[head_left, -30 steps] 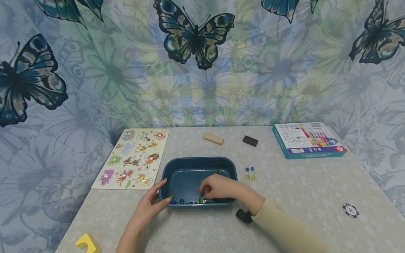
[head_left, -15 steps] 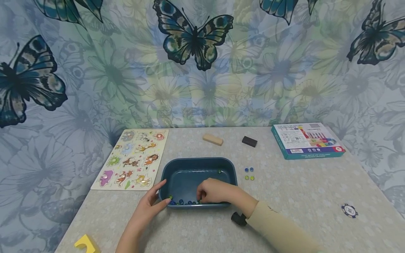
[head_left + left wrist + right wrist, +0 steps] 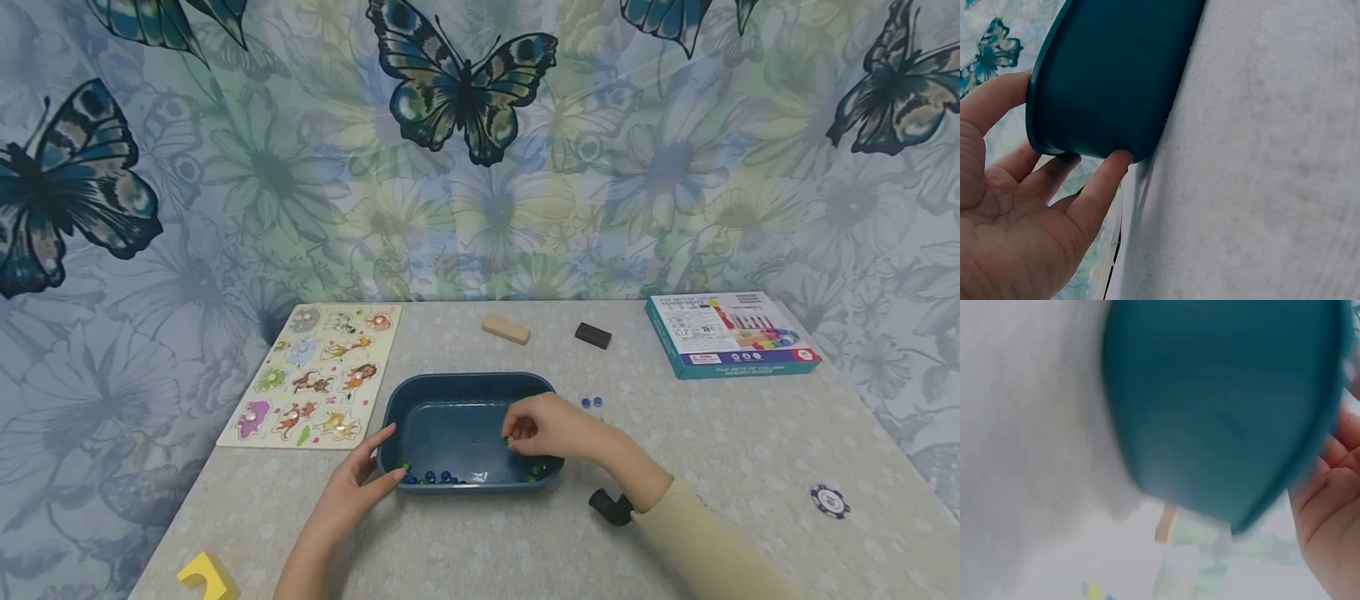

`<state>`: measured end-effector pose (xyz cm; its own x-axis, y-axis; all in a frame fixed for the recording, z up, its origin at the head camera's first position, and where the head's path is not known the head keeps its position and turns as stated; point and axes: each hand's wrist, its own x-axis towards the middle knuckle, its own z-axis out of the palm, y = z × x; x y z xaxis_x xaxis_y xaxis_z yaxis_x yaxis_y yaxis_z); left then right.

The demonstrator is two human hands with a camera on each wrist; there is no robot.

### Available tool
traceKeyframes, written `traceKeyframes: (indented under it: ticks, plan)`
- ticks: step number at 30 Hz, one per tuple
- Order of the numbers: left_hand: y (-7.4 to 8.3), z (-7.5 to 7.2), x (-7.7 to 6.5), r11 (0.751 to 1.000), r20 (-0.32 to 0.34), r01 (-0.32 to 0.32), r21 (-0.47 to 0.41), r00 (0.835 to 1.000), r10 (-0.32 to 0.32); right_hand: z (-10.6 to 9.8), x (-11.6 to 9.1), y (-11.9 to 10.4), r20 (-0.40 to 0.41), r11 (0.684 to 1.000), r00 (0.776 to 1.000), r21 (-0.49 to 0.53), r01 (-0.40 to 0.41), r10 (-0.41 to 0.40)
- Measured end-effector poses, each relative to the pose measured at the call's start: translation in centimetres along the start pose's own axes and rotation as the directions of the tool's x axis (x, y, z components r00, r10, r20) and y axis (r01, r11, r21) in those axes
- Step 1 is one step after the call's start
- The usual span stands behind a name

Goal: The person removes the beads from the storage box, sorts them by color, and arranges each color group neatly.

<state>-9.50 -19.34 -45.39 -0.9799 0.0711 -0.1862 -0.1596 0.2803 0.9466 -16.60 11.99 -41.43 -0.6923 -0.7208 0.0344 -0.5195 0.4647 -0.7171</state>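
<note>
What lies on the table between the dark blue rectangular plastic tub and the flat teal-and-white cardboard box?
In the head view, two small round blue beads; a yellow-green sliver shows just over the wrist of the right hand.

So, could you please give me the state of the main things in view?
Blue tray: upright, marbles inside.
Left hand: holding the tray.
Right hand: pinching a green marble.
Printed box: flat, looks closed.
Animal board: flat.
Tan block: flat.
Black block: flat.
Poker chip: flat.

One tub (image 3: pixel 442 425), board (image 3: pixel 318 400), box (image 3: pixel 731 333) and chip (image 3: pixel 830 501); three blocks (image 3: pixel 506 329); apparently over seven marbles (image 3: pixel 431 477) (some hidden).
</note>
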Motion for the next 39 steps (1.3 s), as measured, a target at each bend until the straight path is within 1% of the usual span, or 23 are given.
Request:
traceKeyframes:
  ticks: [2, 5, 10, 13, 15, 17, 22, 24, 28, 34, 36, 39]
  plan:
    - [0.0, 0.0, 0.0, 1.000, 0.003, -0.003, -0.007, 1.000, 0.003, -1.1, -1.1, 0.3, -0.032, 1.000, 0.999, 0.019, -0.008, 0.008]
    - [-0.1, 0.1, 0.0, 1.000, 0.006, -0.003, -0.013, 1.000, 0.003, -3.0, -2.9, 0.9, -0.098, 0.998, 0.994, 0.021, -0.052, 0.054]
    - [-0.4, 0.0, 0.2, 1.000, -0.003, 0.019, -0.004, 1.000, -0.019, -5.6, -5.6, 3.2, -0.192, 0.986, 0.967, 0.014, -0.168, 0.168]
    - [-0.6, 0.0, 0.2, 0.999, -0.006, 0.034, 0.000, 0.999, -0.034, -6.3, -7.0, 5.1, -0.203, 0.969, 0.948, 0.017, -0.246, 0.244]
    - [-0.6, 0.0, 0.3, 0.999, -0.006, 0.036, 0.001, 0.999, -0.036, -6.3, -7.6, 6.3, -0.207, 0.954, 0.932, 0.014, -0.300, 0.297]
    - [-0.5, 0.0, 0.3, 0.999, -0.006, 0.040, 0.000, 0.999, -0.040, -6.2, -8.1, 7.5, -0.197, 0.941, 0.923, -0.004, -0.337, 0.330]
    - [-0.4, 0.0, 0.3, 0.999, -0.009, 0.043, 0.010, 0.999, -0.043, -5.6, -8.7, 9.3, -0.165, 0.919, 0.910, -0.047, -0.392, 0.379]
    - [-0.4, 0.0, 0.3, 0.999, -0.008, 0.045, 0.011, 0.999, -0.045, -5.5, -8.7, 9.6, -0.162, 0.910, 0.902, -0.045, -0.413, 0.401]
    - [-0.3, 0.0, 0.3, 0.999, -0.010, 0.045, 0.002, 0.999, -0.045, -5.3, -8.4, 9.7, -0.159, 0.900, 0.895, -0.066, -0.431, 0.417]
    - [-0.3, 0.0, 0.2, 0.999, -0.009, 0.035, 0.000, 0.999, -0.035, -5.2, -7.9, 9.8, -0.153, 0.897, 0.899, -0.110, -0.428, 0.411]
    - [-0.3, 0.0, 0.2, 0.999, -0.008, 0.037, -0.006, 0.999, -0.037, -5.1, -7.8, 9.7, -0.152, 0.900, 0.904, -0.123, -0.418, 0.400]
    - [-0.1, 0.0, 0.2, 0.999, -0.007, 0.041, -0.008, 0.999, -0.041, -5.1, -7.8, 9.5, -0.154, 0.895, 0.900, -0.123, -0.428, 0.409]
